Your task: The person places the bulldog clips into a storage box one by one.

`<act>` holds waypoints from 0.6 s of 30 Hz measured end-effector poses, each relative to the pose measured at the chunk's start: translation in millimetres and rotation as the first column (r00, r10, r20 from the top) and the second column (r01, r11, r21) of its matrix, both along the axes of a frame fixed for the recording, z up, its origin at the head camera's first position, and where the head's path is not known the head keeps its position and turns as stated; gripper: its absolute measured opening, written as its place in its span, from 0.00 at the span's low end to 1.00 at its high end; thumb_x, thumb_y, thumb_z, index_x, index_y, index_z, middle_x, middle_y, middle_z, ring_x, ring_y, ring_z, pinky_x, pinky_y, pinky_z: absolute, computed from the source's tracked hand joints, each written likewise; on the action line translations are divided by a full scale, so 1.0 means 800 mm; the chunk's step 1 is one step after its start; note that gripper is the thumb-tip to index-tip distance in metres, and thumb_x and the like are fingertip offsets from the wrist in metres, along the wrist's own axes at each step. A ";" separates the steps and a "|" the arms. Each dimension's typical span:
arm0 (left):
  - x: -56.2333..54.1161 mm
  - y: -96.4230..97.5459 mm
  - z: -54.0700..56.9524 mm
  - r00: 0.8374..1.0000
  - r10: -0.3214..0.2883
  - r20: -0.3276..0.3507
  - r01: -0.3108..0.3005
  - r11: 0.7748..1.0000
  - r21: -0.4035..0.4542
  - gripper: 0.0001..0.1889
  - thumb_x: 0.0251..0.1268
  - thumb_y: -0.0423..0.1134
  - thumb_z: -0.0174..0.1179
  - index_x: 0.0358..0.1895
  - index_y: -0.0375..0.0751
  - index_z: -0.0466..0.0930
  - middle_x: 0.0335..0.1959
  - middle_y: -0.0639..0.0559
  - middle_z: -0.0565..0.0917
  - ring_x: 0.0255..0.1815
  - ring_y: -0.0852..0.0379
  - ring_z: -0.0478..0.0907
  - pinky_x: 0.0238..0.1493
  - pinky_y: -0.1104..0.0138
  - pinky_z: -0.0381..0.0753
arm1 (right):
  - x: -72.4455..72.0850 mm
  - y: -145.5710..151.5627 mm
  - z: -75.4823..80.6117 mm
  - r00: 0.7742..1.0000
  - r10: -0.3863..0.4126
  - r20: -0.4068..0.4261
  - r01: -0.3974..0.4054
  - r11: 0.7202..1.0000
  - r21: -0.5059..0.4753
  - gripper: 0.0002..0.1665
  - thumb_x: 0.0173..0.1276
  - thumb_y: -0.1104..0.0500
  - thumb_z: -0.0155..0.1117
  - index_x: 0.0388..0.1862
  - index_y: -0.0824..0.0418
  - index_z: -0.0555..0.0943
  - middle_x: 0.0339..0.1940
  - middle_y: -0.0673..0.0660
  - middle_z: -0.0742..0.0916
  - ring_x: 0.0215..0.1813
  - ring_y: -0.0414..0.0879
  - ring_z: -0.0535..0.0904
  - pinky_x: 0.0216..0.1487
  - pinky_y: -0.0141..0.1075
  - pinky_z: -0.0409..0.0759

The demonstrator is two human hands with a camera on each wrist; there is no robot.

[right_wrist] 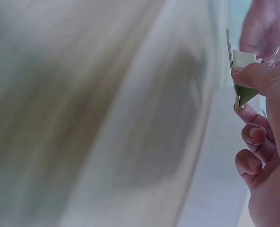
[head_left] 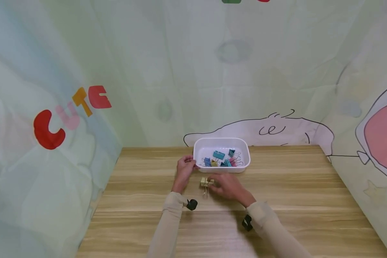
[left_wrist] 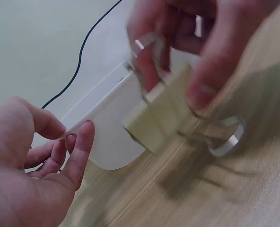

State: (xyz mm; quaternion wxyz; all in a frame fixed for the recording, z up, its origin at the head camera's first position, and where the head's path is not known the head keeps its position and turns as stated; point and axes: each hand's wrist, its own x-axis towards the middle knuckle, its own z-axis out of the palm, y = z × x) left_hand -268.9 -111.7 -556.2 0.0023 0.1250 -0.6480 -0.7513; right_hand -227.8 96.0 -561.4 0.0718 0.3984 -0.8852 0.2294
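Observation:
My right hand point(head_left: 227, 185) pinches a pale yellow binder clip point(left_wrist: 161, 111) between thumb and fingers, just in front of the white tray point(head_left: 221, 170). In the left wrist view the clip hangs over the table with its silver wire handles spread apart, and its shadow falls on the wood. The right wrist view shows the same clip point(right_wrist: 244, 60) under the thumb, its side turned to the camera. With thumb and fingertips my left hand point(head_left: 184, 170) pinches the tray's rim at its near left corner. Inside the tray lie several binder clips, among them a teal one point(head_left: 218, 154) and a blue one point(head_left: 207, 162).
The wood-grain table point(head_left: 142, 200) reaches back to a printed cloth backdrop point(head_left: 167, 71), and the tray stands close to that back edge. Cloth also hangs at both sides. Dark straps with small black devices point(head_left: 191, 204) sit at the wrists.

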 end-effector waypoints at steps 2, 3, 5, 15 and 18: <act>0.000 -0.001 -0.001 1.000 -0.002 0.000 0.002 1.000 -0.005 0.17 0.71 0.22 0.56 0.59 0.18 0.73 0.44 0.39 0.76 0.36 0.51 0.79 0.51 0.52 0.90 | -0.001 0.001 0.008 1.000 0.004 0.000 -0.004 1.000 -0.005 0.13 0.68 0.56 0.74 0.50 0.56 0.88 0.43 0.51 0.91 0.33 0.40 0.80 0.37 0.34 0.85; 0.000 -0.001 -0.001 1.000 -0.003 -0.003 0.003 1.000 -0.006 0.17 0.71 0.22 0.56 0.59 0.17 0.72 0.44 0.39 0.76 0.36 0.51 0.79 0.51 0.52 0.90 | -0.001 0.001 0.012 1.000 0.003 -0.002 -0.003 1.000 -0.006 0.14 0.68 0.56 0.74 0.51 0.56 0.88 0.44 0.51 0.91 0.34 0.41 0.82 0.39 0.35 0.86; 0.000 -0.002 -0.002 1.000 -0.005 -0.014 0.005 1.000 -0.001 0.17 0.71 0.22 0.56 0.59 0.17 0.72 0.44 0.39 0.76 0.35 0.52 0.79 0.49 0.54 0.91 | -0.003 0.001 0.020 1.000 0.003 -0.011 -0.003 1.000 -0.014 0.14 0.68 0.56 0.74 0.51 0.57 0.88 0.47 0.52 0.91 0.40 0.44 0.85 0.43 0.38 0.88; 0.000 -0.002 -0.002 1.000 -0.015 -0.026 0.015 1.000 0.015 0.18 0.69 0.21 0.55 0.60 0.15 0.71 0.48 0.31 0.76 0.35 0.50 0.79 0.48 0.55 0.91 | -0.017 -0.001 0.061 0.985 -0.056 -0.166 0.054 0.998 -0.018 0.12 0.64 0.55 0.78 0.46 0.54 0.89 0.47 0.54 0.91 0.44 0.50 0.89 0.39 0.44 0.89; 0.000 -0.002 -0.002 1.000 -0.015 -0.025 0.015 1.000 0.010 0.18 0.69 0.21 0.55 0.60 0.16 0.71 0.48 0.32 0.76 0.36 0.50 0.79 0.48 0.56 0.91 | -0.024 0.001 0.072 0.982 -0.077 -0.175 0.073 0.997 -0.026 0.12 0.64 0.55 0.78 0.46 0.54 0.89 0.47 0.54 0.91 0.42 0.50 0.88 0.35 0.44 0.89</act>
